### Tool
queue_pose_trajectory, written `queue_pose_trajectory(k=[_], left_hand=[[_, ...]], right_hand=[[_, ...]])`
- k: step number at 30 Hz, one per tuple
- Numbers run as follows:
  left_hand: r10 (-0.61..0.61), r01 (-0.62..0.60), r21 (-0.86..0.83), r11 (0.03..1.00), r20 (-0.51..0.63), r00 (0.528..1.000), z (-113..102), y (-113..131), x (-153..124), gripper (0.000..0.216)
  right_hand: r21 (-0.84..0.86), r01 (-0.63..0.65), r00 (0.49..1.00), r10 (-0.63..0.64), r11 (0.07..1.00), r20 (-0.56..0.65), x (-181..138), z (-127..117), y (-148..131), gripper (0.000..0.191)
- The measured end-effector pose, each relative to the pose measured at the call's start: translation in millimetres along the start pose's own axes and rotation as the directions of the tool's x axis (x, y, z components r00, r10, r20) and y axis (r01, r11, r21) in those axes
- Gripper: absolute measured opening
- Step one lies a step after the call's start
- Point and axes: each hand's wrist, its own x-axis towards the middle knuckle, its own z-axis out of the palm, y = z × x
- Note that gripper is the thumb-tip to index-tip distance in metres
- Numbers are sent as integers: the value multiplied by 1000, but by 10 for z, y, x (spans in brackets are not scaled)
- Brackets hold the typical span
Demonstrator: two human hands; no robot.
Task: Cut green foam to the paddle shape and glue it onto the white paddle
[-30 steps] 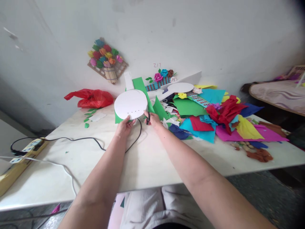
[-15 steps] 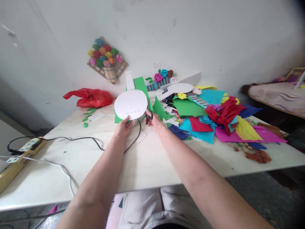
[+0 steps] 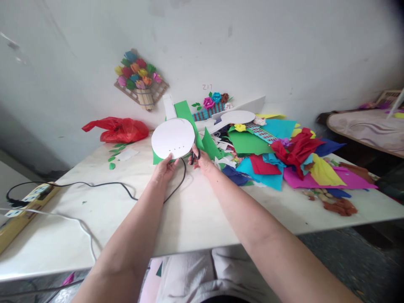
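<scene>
A white banjo-shaped cutout with a round body and a narrow neck lies over green paper, in front of me. My left hand pinches the lower edge of the round body together with the paper, thumb on top near a row of dark dots. At the right edge of the disc, my right hand is closed on black-handled scissors. Their blades are mostly hidden, so I cannot tell whether they touch the paper. A black cable runs below the disc between my hands.
Coloured paper sheets and crumpled crepe are heaped to the right, with another white cutout behind. Left are a red plastic bag, green paper leaves and a power strip. A flower craft is against the wall.
The view has shifted slightly. My right hand and the scissors have moved a little along the disc's edge; my left hand keeps the same hold.
</scene>
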Motion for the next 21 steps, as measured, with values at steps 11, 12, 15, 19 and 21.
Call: queue_pose_trajectory(k=[11, 12, 15, 19, 21], left_hand=[[-38, 39, 29, 999, -12, 999, 66, -55, -38, 35], [-42, 42, 30, 999, -7, 999, 66, -60, -37, 36], [-42, 42, 28, 999, 3, 999, 65, -67, -37, 38], [-46, 46, 26, 999, -1, 999, 75, -63, -56, 38], [-51, 51, 22, 998, -1, 999, 84, -57, -68, 38]], right_hand=[[-35, 71, 997, -72, 997, -33, 60, 17, 83, 52], [-45, 77, 996, -78, 996, -33, 67, 13, 90, 53], [-80, 86, 996, -89, 993, -32, 77, 1, 93, 54], [-113, 93, 995, -96, 989, -17, 76, -8, 77, 54], [-125, 88, 996, -90, 988, -3, 76, -12, 74, 54]])
